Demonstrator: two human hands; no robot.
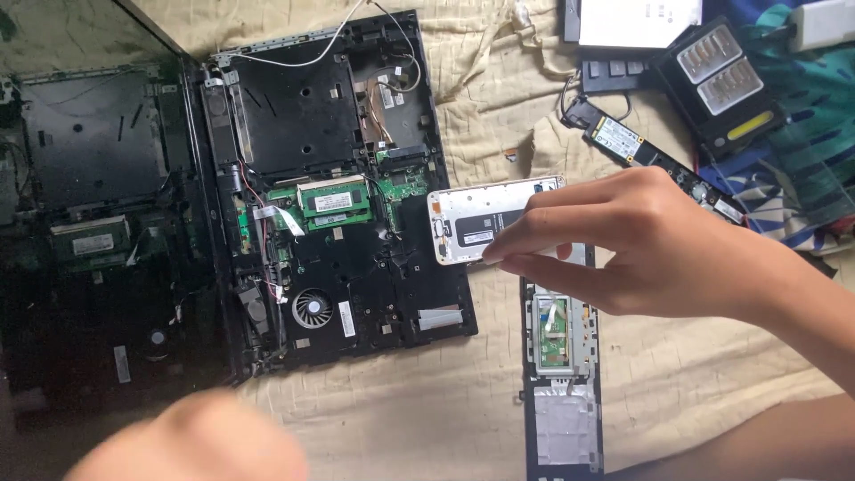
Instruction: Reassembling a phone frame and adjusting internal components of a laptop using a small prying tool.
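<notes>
White phone back panel [481, 223] sat pinched in right hand [641, 245], just right of opened laptop chassis [338, 196]. Palmrest strip [561, 383] lay below hand. Left hand [191, 441] blurred; grip unreadable.

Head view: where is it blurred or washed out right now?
Head view: the left hand at the bottom edge is smeared by motion blur; the right hand, pinching the flat white rectangular device, is fairly sharp; the opened black laptop base reads clearly; the glossy dark laptop screen mirrors that base; the cream cloth looks bright, slightly washed.
</notes>
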